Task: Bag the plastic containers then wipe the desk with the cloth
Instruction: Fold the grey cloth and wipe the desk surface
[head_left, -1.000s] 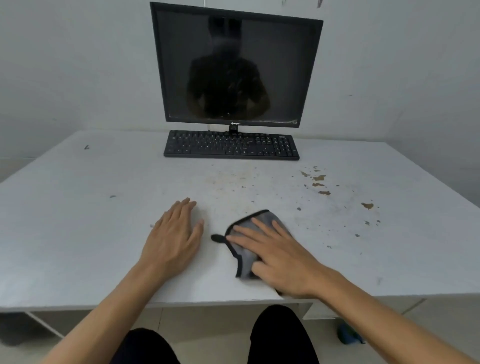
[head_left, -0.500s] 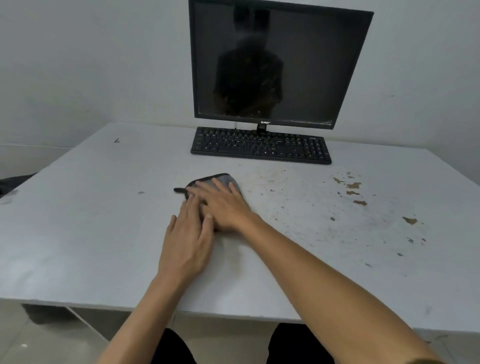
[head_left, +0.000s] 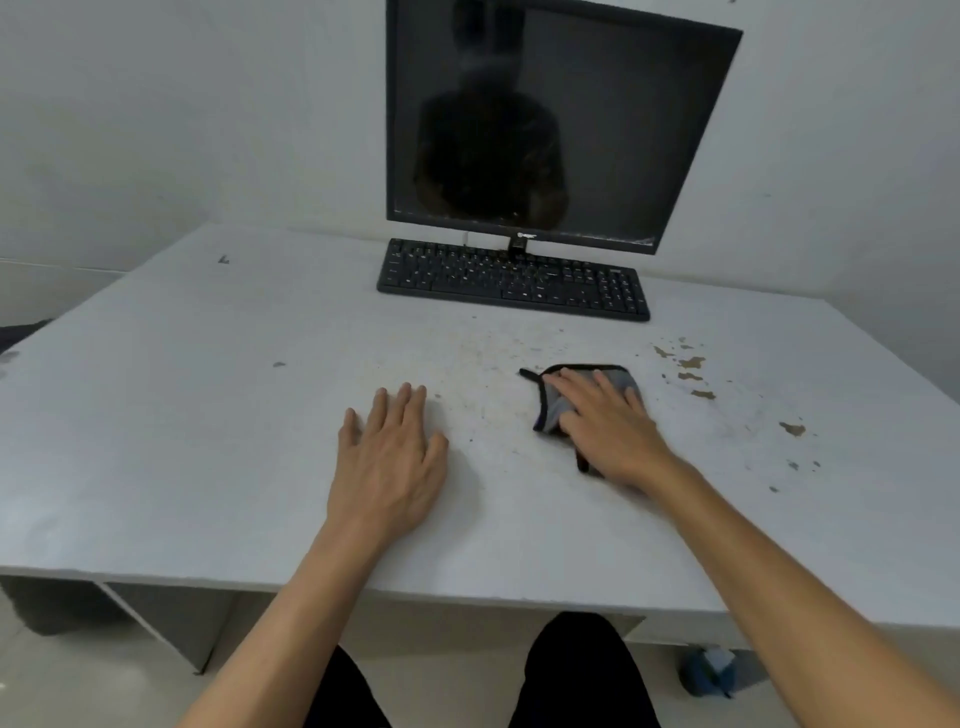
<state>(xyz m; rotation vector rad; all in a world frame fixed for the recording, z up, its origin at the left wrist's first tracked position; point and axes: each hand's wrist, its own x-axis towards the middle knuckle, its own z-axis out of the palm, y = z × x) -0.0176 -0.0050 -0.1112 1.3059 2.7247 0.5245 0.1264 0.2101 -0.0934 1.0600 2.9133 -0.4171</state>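
- Since half a second ago the right hand (head_left: 610, 423) has slid the cloth (head_left: 584, 396) from the middle of the desk, just ahead of the left hand (head_left: 390, 457), out to the right; the two hands, which overlapped then, are now well apart.
- Nearest the camera, two dark-trousered knees (head_left: 582, 670) show below the front edge of the desk (head_left: 156, 415), with pale floor beneath.
- A small blue thing (head_left: 709, 673) lies on the floor under the desk at the right; it is too blurred to tell what it is.
- The left hand rests palm down on the bare white top, fingers straight and slightly spread, holding nothing.
- The right hand lies flat on the grey, black-edged cloth, fingers extended and a little apart, pressing it to the desk rather than clenching it.
- The cloth sits right of centre, crumpled, with a black tab sticking out at its left corner.
- Just right of the cloth are brown chipped patches (head_left: 691, 371) in the surface, and fine specks dot the area between the hands.
- Farther back a black keyboard (head_left: 514, 280) lies flat on the desk.
- Behind it stands a dark, switched-off monitor (head_left: 561, 124) against the white wall.
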